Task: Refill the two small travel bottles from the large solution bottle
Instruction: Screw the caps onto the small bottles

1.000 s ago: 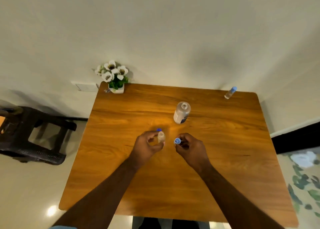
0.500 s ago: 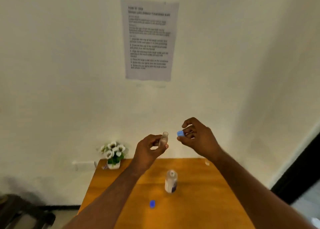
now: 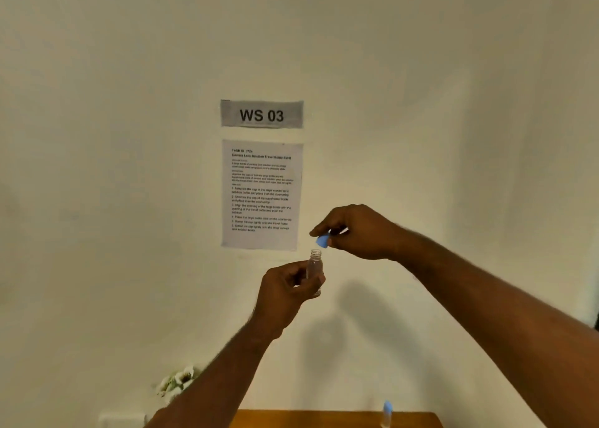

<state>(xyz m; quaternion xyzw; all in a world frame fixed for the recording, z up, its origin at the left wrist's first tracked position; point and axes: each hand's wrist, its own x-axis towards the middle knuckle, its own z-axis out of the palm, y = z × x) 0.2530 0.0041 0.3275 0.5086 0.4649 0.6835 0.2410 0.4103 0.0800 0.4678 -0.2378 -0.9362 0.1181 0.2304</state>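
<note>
Holding the small clear plastic travel bottle (image 3: 314, 267) upright in my left hand (image 3: 285, 293) and pinching its blue cap (image 3: 322, 241) just above with my right hand (image 3: 359, 231), I judge capping remains; the second capped bottle (image 3: 386, 413) stands far right.

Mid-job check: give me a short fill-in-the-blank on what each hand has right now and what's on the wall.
1. The left hand holds the small clear travel bottle, whose mouth is ____.
2. The right hand pinches a cap coloured ____.
3. That cap sits just ____ the bottle's mouth, not on it.
4. The grey wall sign above the instruction sheet reads ____.

Missing words: uncapped; blue; above; WS 03
</note>
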